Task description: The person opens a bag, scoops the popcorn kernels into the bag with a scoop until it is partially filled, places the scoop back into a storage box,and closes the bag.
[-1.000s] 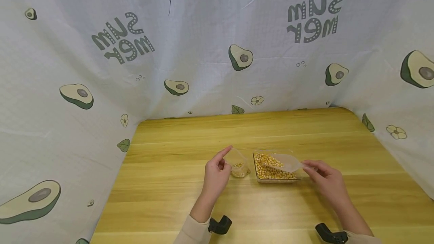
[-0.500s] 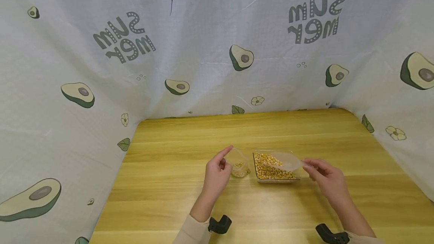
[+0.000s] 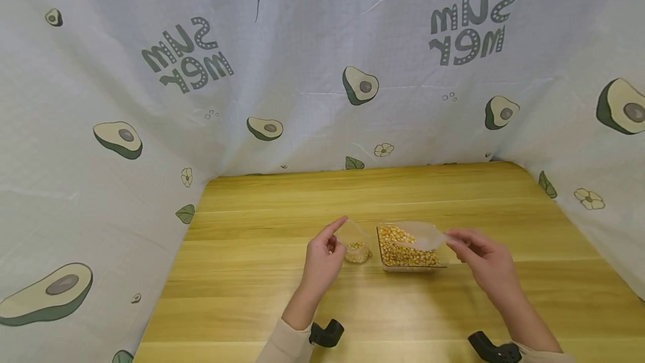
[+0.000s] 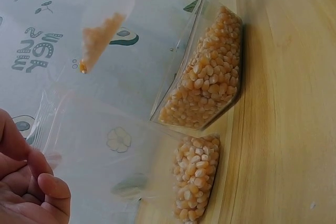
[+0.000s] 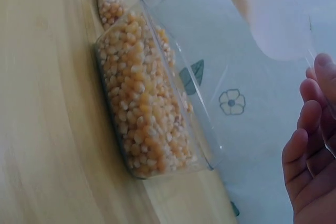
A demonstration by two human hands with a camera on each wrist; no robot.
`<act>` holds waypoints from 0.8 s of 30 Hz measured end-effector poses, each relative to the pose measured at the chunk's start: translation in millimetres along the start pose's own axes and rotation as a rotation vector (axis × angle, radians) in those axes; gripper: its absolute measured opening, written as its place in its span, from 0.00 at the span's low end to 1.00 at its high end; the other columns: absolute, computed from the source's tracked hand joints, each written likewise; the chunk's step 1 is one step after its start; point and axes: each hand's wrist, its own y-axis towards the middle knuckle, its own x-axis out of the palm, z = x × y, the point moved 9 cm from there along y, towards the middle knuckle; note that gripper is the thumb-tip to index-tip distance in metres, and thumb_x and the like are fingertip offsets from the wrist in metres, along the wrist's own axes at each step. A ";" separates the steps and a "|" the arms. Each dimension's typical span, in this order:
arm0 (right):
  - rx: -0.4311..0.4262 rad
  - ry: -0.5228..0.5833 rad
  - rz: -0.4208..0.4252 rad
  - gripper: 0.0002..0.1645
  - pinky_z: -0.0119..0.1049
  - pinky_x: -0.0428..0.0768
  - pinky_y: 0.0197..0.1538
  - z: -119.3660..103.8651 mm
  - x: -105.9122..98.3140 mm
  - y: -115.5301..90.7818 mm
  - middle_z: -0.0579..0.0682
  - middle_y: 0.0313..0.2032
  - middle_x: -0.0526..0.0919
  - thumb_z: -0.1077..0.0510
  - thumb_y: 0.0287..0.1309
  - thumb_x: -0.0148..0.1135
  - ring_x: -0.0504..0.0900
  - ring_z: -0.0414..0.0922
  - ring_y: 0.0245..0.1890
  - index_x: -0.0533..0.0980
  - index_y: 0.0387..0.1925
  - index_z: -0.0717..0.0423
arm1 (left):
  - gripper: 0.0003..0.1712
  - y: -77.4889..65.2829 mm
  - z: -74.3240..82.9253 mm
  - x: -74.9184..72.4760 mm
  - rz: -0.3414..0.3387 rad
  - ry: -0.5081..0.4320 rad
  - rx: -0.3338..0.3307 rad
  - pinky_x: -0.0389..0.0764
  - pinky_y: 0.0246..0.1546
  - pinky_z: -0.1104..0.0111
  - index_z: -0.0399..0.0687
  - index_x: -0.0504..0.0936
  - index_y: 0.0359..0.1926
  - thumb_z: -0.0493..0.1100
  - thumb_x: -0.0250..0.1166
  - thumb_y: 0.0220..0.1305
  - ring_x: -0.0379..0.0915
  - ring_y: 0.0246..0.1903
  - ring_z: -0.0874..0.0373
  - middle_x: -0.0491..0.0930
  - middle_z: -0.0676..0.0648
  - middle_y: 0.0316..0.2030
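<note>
Two hands share the work. The right hand (image 3: 484, 256) pinches the handle of the translucent scoop (image 3: 427, 235); the scoop extends leftward from that hand, raised above the clear container (image 3: 415, 266), with corn kernels (image 4: 102, 38) gathered toward its lip. The left hand (image 3: 325, 254) lays a straight index finger along the mouth of the clear bag (image 4: 94, 140); whether its other fingers grip the film cannot be told. The bag rests on the tabletop (image 3: 252, 301), just right of the left hand, kernels filling its lower part.

1. Hold the scoop near level; the kernels at the lip would likely spill first.
2. Spread the bag's mouth with the left hand without lifting its base.
3. Tilt the scoop gradually, and only with its lip inside a rim.
</note>
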 end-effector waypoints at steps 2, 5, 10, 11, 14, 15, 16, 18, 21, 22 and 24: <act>-0.008 0.003 -0.002 0.13 0.27 0.75 0.28 -3.8 1.5 0.6 0.27 0.33 0.81 0.66 0.63 0.64 0.74 0.34 0.27 0.82 0.47 0.67 | 0.34 0.0 -0.5 -0.1 0.000 -0.002 -0.001 0.57 0.19 0.78 0.61 0.79 0.64 0.27 0.52 0.61 0.56 0.23 0.64 0.64 0.51 0.29; -0.016 0.012 -0.005 0.13 0.25 0.76 0.29 -8.4 4.0 1.7 0.26 0.34 0.82 0.66 0.63 0.64 0.75 0.33 0.27 0.81 0.47 0.67 | 0.34 0.0 -0.4 0.0 -0.003 -0.010 0.000 0.57 0.19 0.78 0.61 0.79 0.64 0.27 0.52 0.62 0.56 0.23 0.64 0.64 0.51 0.29; -0.035 0.045 -0.024 0.12 0.26 0.77 0.29 -16.1 9.6 4.4 0.28 0.35 0.83 0.67 0.63 0.63 0.76 0.33 0.28 0.81 0.47 0.68 | 0.34 0.2 1.7 -0.8 -0.001 -0.010 0.013 0.58 0.20 0.77 0.60 0.79 0.64 0.27 0.52 0.62 0.57 0.23 0.64 0.64 0.51 0.28; -0.038 0.049 -0.029 0.12 0.26 0.77 0.30 -17.7 10.6 4.8 0.28 0.35 0.83 0.68 0.63 0.62 0.76 0.33 0.28 0.81 0.47 0.69 | 0.34 0.3 2.0 -0.7 -0.002 -0.009 0.014 0.58 0.20 0.77 0.60 0.79 0.64 0.27 0.52 0.62 0.57 0.23 0.64 0.64 0.51 0.28; -0.040 0.051 -0.041 0.13 0.25 0.77 0.31 -21.7 13.9 5.2 0.28 0.36 0.83 0.67 0.63 0.62 0.77 0.33 0.29 0.81 0.48 0.68 | 0.34 0.3 1.9 -0.8 -0.002 -0.013 0.009 0.58 0.20 0.77 0.60 0.79 0.64 0.27 0.52 0.62 0.57 0.23 0.64 0.64 0.51 0.28; -0.039 0.048 -0.045 0.13 0.25 0.77 0.31 -23.0 15.2 5.3 0.28 0.36 0.83 0.67 0.63 0.63 0.77 0.32 0.29 0.81 0.48 0.68 | 0.34 0.3 1.5 -0.7 -0.003 -0.016 0.005 0.58 0.20 0.78 0.61 0.79 0.64 0.27 0.52 0.62 0.57 0.23 0.64 0.64 0.51 0.28; -0.039 0.048 -0.050 0.13 0.26 0.77 0.31 -24.1 16.8 5.4 0.28 0.36 0.82 0.67 0.63 0.63 0.77 0.32 0.29 0.81 0.48 0.68 | 0.34 0.5 1.3 -0.7 -0.003 -0.017 0.003 0.57 0.19 0.77 0.61 0.79 0.64 0.27 0.52 0.61 0.56 0.23 0.64 0.64 0.51 0.28; -0.041 0.046 -0.055 0.13 0.27 0.76 0.30 -26.5 19.7 6.0 0.28 0.36 0.82 0.66 0.63 0.63 0.76 0.33 0.28 0.81 0.48 0.67 | 0.34 0.5 1.0 -0.9 -0.003 -0.020 0.000 0.57 0.19 0.77 0.62 0.79 0.63 0.27 0.52 0.61 0.56 0.23 0.64 0.64 0.50 0.29; -0.058 0.039 -0.063 0.12 0.28 0.75 0.29 -30.3 24.5 7.2 0.28 0.35 0.82 0.66 0.63 0.63 0.75 0.34 0.28 0.82 0.47 0.65 | 0.35 0.6 1.2 -0.7 -0.003 -0.020 0.002 0.57 0.19 0.78 0.61 0.79 0.63 0.27 0.52 0.61 0.56 0.23 0.64 0.64 0.50 0.29; -0.065 0.041 -0.066 0.12 0.28 0.75 0.29 -31.4 26.1 7.7 0.28 0.36 0.82 0.66 0.64 0.63 0.75 0.34 0.28 0.82 0.47 0.65 | 0.34 0.6 1.5 -0.7 -0.003 -0.020 0.004 0.57 0.19 0.78 0.61 0.79 0.63 0.27 0.52 0.61 0.56 0.23 0.64 0.64 0.50 0.28; -0.081 0.050 -0.068 0.12 0.27 0.76 0.30 -33.7 29.5 8.7 0.27 0.37 0.82 0.67 0.63 0.63 0.76 0.33 0.29 0.82 0.47 0.66 | 0.34 0.4 2.1 -0.4 -0.004 -0.020 0.006 0.57 0.19 0.78 0.61 0.79 0.63 0.27 0.52 0.61 0.56 0.23 0.64 0.64 0.50 0.28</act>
